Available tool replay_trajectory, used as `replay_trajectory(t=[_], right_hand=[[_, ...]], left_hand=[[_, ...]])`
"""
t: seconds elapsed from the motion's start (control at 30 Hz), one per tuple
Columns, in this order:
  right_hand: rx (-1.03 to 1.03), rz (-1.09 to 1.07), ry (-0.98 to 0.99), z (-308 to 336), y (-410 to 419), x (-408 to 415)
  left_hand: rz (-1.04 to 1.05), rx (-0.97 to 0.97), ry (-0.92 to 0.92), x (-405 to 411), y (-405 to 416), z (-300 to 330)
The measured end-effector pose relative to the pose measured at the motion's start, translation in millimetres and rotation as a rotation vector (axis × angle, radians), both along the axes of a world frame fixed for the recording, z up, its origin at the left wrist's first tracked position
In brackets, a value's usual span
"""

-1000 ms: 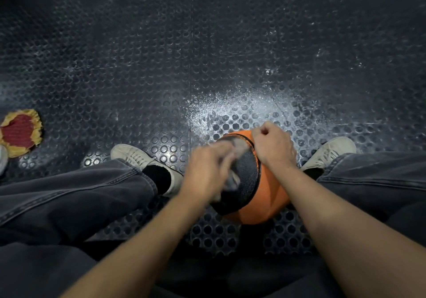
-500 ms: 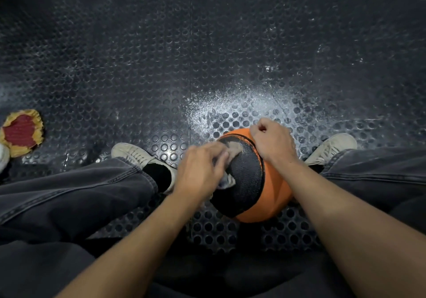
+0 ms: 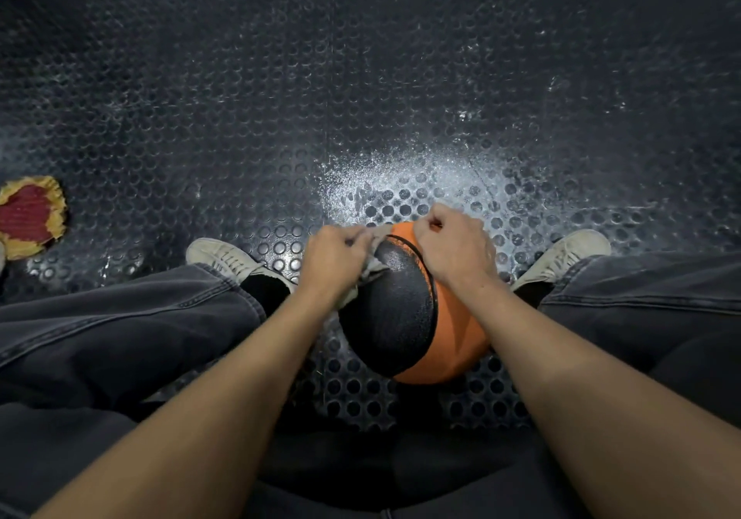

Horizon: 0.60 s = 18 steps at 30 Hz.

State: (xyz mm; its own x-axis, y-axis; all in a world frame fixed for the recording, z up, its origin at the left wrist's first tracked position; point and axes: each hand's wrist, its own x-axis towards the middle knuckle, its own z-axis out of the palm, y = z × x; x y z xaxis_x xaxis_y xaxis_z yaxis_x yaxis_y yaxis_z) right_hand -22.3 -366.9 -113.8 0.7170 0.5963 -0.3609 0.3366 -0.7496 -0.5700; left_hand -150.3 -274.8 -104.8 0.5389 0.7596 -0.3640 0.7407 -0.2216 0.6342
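Note:
An orange and black ball point(image 3: 405, 318) sits on the studded floor between my feet. My left hand point(image 3: 333, 259) grips a small grey cloth point(image 3: 375, 263) and holds it against the ball's upper left side. My right hand point(image 3: 451, 247) rests on the top of the ball with its fingers curled over the far side. Much of the cloth is hidden under my left hand.
The floor is black studded rubber point(image 3: 280, 117) with a wet, whitish patch point(image 3: 401, 181) just beyond the ball. My two pale shoes point(image 3: 224, 257) point(image 3: 565, 253) flank the ball. A red and yellow rag point(image 3: 28, 215) lies at the far left.
My left hand has slid the cloth up the ball toward its top. The ball has rolled a little, showing more of the black panel. My right hand stays on top.

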Motion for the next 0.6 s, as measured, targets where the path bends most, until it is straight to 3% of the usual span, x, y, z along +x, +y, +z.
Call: replay_trajectory(t=[0.03, 0.13, 0.23, 0.37, 0.53, 0.6], right_hand=[[-0.009, -0.024, -0.016, -1.9, 0.2, -1.9], [-0.047, -0.055, -0.035, 0.0, -0.5, 3.2], [-0.015, -0.009, 0.03, -0.3, -5.0, 10.1], [-0.002, -0.027, 0.009, -1.6, -3.9, -0.1], [-0.046, -0.097, -0.007, -5.3, -2.4, 7.2], [-0.022, -0.08, 0.061, -8.3, -3.7, 14.1]], left_hand=[[-0.016, -0.003, -0.023, -1.3, -1.6, 0.1], [-0.227, 0.242, -0.164, -24.6, -42.2, 11.3], [-0.293, 0.36, -0.138, -36.7, -61.3, 5.7], [0.001, 0.061, -0.005, 5.4, -8.1, -0.1], [-0.297, 0.225, -0.115, -24.5, -41.0, 18.9], [-0.361, 0.192, -0.132, -37.9, -48.0, 25.2]])
